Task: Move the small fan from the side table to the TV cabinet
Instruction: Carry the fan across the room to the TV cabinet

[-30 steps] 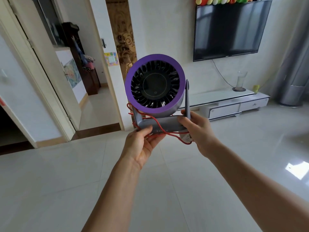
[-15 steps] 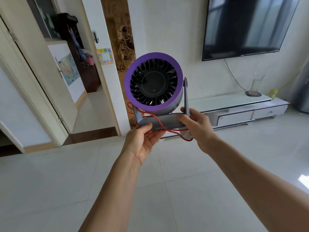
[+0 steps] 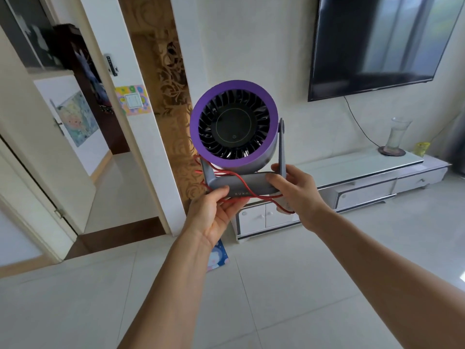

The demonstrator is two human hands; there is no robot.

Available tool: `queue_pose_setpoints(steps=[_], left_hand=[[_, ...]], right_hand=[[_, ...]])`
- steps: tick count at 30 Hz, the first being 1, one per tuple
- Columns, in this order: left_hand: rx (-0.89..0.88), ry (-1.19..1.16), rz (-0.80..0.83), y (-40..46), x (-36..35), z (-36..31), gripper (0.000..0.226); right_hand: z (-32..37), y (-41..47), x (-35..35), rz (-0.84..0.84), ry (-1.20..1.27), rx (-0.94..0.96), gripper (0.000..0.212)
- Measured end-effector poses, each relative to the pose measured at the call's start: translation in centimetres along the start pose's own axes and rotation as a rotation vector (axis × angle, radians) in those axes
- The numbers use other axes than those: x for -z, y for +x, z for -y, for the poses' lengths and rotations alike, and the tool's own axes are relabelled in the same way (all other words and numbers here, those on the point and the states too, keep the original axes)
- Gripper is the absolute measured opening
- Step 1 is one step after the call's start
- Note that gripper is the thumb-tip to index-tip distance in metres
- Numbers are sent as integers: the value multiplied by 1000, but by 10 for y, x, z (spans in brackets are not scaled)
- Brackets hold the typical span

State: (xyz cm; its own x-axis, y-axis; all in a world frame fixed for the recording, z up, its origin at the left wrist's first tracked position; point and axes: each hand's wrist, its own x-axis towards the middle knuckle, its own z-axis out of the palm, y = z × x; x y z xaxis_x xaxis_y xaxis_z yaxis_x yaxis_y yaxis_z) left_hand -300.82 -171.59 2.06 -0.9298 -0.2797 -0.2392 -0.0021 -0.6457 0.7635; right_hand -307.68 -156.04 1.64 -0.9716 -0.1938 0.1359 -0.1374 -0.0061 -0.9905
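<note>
The small fan [image 3: 234, 127] has a purple ring, black blades and a grey U-shaped stand with a red cord looped around it. I hold it upright in mid-air, facing me. My left hand [image 3: 214, 212] grips the left end of the stand's base from below. My right hand [image 3: 292, 190] grips the right end. The white TV cabinet [image 3: 357, 170] runs low along the wall behind and to the right of the fan, under the wall-mounted TV [image 3: 382, 41].
A glass vase [image 3: 397, 134] on a dark coaster and a small yellow item [image 3: 422, 148] stand on the cabinet's right part. A doorway and open door [image 3: 37, 137] lie to the left. A colourful card [image 3: 218, 255] lies on the tiled floor by the cabinet's left end.
The cabinet, TV and wall have grown larger and shifted right as I walk closer. The fan stays held in both hands in the same grip.
</note>
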Motion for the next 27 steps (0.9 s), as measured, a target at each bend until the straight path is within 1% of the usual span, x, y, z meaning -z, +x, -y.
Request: queue_pose_setpoints(steps=[2,9,14,20,27], left_hand=[[12,1,2,30,-2,-4,19],[36,-19,-8,150,-10,-6,20],[25,-59,6,243,-29,-6,21],[6,-91,-36,358,-62,-8,32],[0,-103,-85,455,-84,-9,23]], right_hand=[[-8,30,-3,-7,0,-15,20],[-42,147,-5,21,-31,-43,23],[-67,247,3,59,-30,-42,21],[-84,369,19,99,-60,-69,30],[-108,473,22,147,-66,-103,27]])
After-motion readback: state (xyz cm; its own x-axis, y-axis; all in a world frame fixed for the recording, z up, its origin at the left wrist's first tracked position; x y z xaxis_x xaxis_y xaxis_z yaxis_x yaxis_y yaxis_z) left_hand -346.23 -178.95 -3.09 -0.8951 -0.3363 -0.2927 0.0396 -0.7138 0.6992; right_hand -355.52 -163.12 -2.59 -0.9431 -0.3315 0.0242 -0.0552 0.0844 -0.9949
